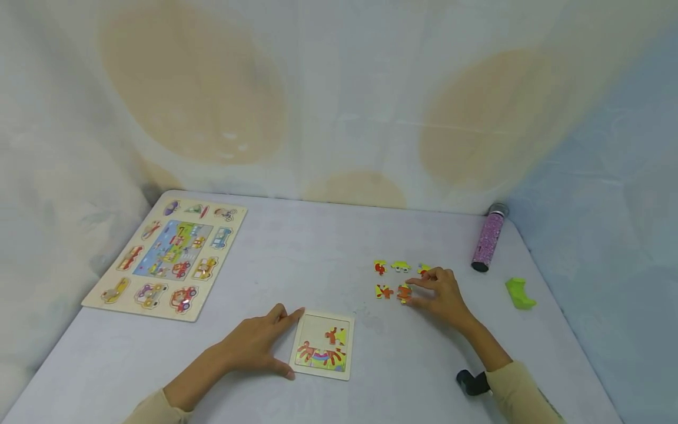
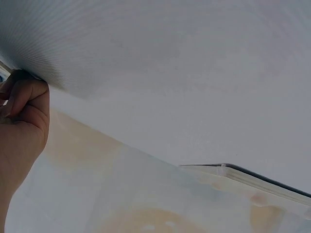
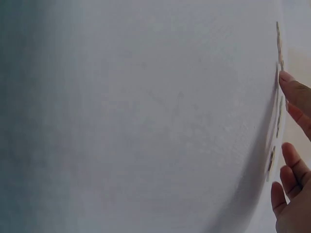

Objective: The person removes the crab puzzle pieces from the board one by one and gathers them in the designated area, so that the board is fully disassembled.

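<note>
Puzzle tray (image 1: 321,320) partly filled, upper part bare; five loose pieces (image 1: 389,291) remain. Left hand (image 1: 259,344) spread, steadying tray; right hand (image 1: 442,291) pinching orange piece (image 1: 405,292).

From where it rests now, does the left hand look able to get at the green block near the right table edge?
Probably not without a long stretch. The left hand rests at the puzzle tray, while the green block lies far across the table, beyond the right hand and the loose pieces.
</note>
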